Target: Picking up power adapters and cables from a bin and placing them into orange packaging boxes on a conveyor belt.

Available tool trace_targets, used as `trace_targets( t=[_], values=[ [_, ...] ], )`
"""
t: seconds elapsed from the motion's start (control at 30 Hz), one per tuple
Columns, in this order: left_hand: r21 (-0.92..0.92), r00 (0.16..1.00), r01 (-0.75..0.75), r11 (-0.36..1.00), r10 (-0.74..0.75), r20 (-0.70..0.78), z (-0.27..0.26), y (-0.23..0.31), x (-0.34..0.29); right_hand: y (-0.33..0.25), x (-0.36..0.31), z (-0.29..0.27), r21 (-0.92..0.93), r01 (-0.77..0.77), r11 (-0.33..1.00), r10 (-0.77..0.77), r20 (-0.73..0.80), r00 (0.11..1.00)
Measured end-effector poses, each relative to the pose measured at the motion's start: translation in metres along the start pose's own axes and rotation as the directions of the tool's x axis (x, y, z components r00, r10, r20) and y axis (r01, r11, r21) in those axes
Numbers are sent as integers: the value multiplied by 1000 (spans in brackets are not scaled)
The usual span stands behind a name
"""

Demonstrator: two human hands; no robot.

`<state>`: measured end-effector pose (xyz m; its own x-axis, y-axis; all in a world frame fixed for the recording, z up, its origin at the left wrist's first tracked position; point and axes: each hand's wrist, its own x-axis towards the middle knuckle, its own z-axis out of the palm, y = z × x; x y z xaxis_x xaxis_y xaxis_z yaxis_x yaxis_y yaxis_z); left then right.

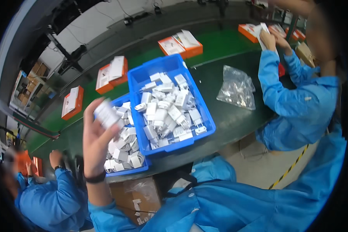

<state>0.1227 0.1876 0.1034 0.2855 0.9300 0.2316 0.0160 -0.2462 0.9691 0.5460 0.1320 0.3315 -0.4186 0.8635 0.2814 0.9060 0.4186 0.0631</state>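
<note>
Aloft, left hand [95, 145] upright; pinches charger [107, 113], probably

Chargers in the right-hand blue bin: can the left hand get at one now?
Likely yes: the chargers lie uncovered nearby, though the left hand holds a white block.

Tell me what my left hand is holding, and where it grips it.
The left hand holds a blurred white block, thumb at its lower end, fingers along its left side.
</note>
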Motion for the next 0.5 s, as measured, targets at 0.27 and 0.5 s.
trace_targets(
  t=[0.27, 0.5],
  values=[
    [-105, 983, -145, 984, 155, 98, 53, -21, 125, -60, 169, 205, 258, 500, 826, -472, -165, 866],
    [-105, 983, -99, 990, 114, 148, 45, -54, 172, -23, 222, 237, 382, 501, 776, -501, -109, 859]
  ],
)
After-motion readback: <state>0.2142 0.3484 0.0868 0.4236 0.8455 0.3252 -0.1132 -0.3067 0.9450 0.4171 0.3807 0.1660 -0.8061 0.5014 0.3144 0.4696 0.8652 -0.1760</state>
